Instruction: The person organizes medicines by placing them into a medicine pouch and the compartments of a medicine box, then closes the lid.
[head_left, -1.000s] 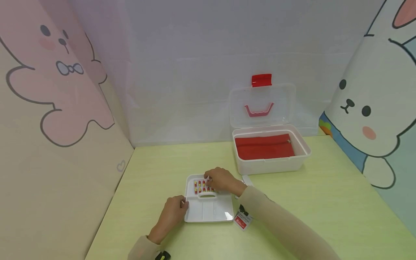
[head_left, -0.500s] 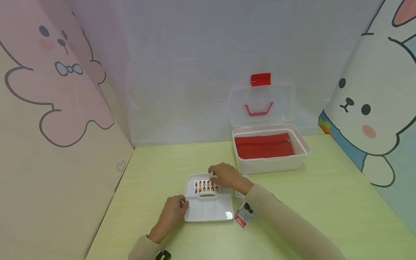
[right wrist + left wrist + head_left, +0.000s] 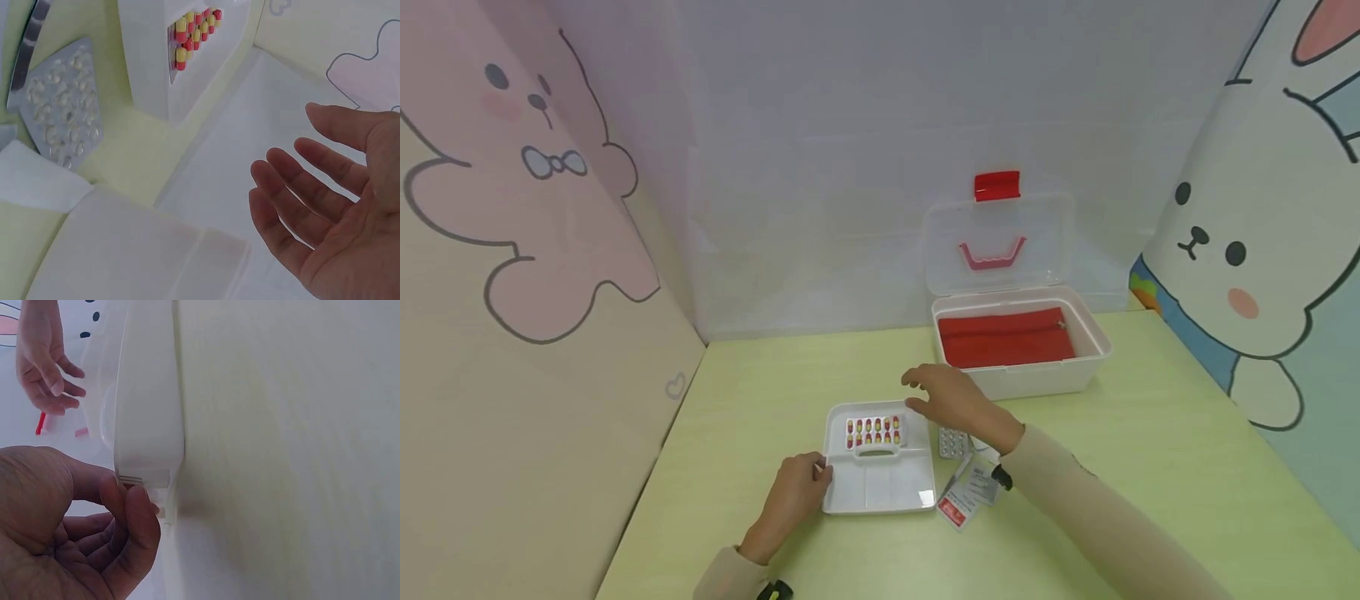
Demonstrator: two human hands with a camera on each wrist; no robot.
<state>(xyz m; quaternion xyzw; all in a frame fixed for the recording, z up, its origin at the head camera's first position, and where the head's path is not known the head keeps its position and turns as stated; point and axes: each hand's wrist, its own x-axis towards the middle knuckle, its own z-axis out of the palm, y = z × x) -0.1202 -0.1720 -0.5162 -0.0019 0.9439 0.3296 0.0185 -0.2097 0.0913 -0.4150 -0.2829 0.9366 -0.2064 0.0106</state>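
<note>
A white divided plastic tray with a moulded handle lies on the table. In its back section sits a blister pack of red-and-yellow capsules, also visible in the right wrist view as the capsule pack. My left hand pinches the tray's left edge between thumb and curled fingers; the left wrist view shows this grip on the tray's side wall. Over the tray's back right corner, my right hand hovers with fingers spread and loosely bent, holding nothing.
Right of the tray lie a silver blister pack and a red-and-white printed packet. Behind them stands a white box with its clear lid raised and a red zip pouch inside. Printed panels flank the table.
My right hand has let go of the capsule pack and moved right and back, uncovering it and the silver blister pack. The left hand keeps its hold on the tray edge.
</note>
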